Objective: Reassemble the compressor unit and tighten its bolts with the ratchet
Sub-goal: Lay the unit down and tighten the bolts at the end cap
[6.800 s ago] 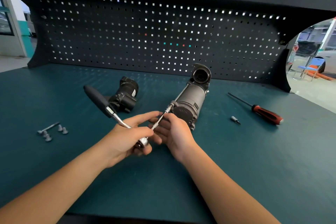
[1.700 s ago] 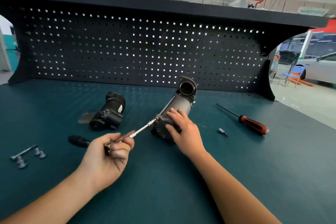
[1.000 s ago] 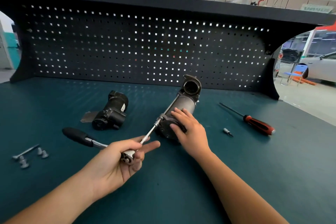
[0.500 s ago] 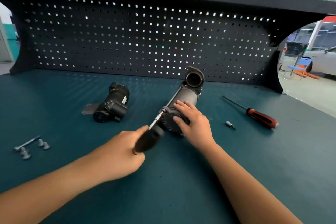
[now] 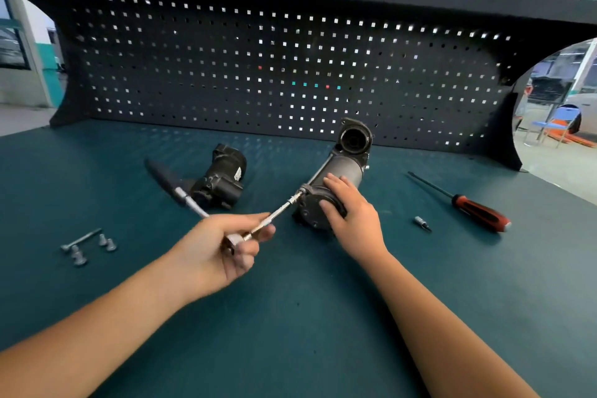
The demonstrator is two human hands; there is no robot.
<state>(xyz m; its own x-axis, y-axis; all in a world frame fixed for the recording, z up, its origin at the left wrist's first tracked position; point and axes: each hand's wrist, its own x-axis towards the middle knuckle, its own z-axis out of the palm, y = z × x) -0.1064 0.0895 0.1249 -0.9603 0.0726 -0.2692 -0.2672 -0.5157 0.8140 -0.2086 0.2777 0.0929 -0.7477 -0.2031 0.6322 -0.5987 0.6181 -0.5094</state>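
The grey compressor cylinder (image 5: 342,171) lies on the green bench, its open port facing the pegboard. My right hand (image 5: 352,213) rests on its near end cap with fingers spread over it. My left hand (image 5: 223,249) grips the ratchet (image 5: 181,194) at its head, with the black handle pointing up and left. The ratchet's extension bar (image 5: 277,213) runs from the head to a bolt at the top left of the end cap. A separate black motor part (image 5: 223,181) lies to the left of the cylinder.
Loose bolts (image 5: 85,244), one long and several short, lie at the left. A red-handled screwdriver (image 5: 468,203) and a small bit (image 5: 421,223) lie to the right. The black pegboard (image 5: 290,68) closes the back of the bench.
The ratchet handle has swung from pointing toward me to up and left. My left hand still grips the head, my right hand stays on the end cap.
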